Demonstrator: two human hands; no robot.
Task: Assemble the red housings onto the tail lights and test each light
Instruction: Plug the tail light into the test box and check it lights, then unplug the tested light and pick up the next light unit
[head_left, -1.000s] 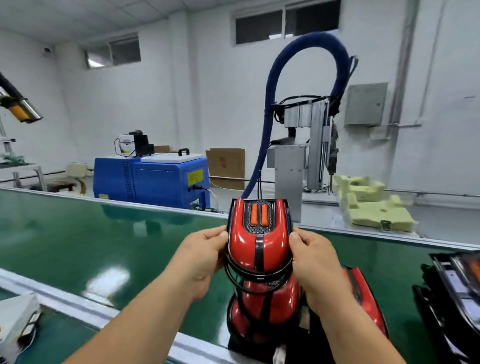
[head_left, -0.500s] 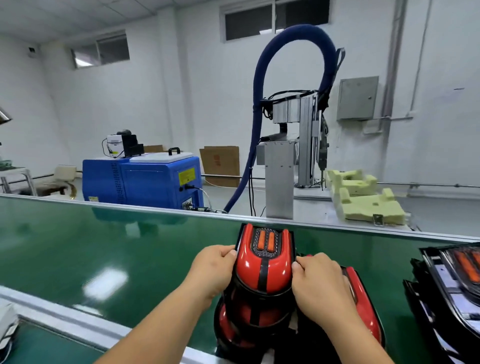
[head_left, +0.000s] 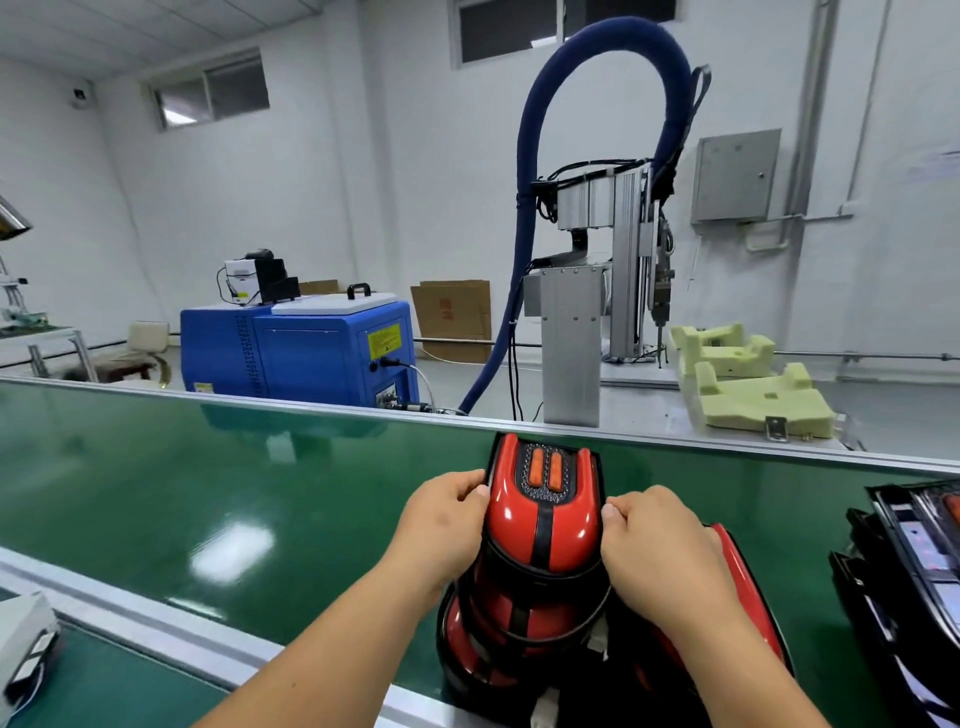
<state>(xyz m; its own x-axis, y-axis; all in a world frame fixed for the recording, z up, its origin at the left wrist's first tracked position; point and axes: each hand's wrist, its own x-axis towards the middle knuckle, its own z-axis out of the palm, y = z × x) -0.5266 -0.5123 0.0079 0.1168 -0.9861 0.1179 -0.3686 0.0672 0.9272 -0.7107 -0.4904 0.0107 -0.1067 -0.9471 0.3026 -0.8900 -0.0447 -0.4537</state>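
Note:
A red tail light (head_left: 543, 514) with a black centre stripe and two orange lenses at its far end lies on top of a stack of similar red tail lights (head_left: 498, 623) on the green conveyor belt (head_left: 208, 493). My left hand (head_left: 441, 525) grips its left edge with curled fingers. My right hand (head_left: 654, 545) grips its right edge the same way. Another red tail light (head_left: 748, 587) lies to the right, partly hidden behind my right arm.
Black tail light bodies (head_left: 914, 571) are stacked at the right edge of the belt. Beyond the belt stand a blue machine (head_left: 301, 353), a metal stand with a blue hose (head_left: 571, 338) and yellow foam fixtures (head_left: 748, 384). A white box (head_left: 21, 644) sits at the lower left.
Both hands have lowered the top tail light from the air down onto the stack. The camera has tilted with the motion.

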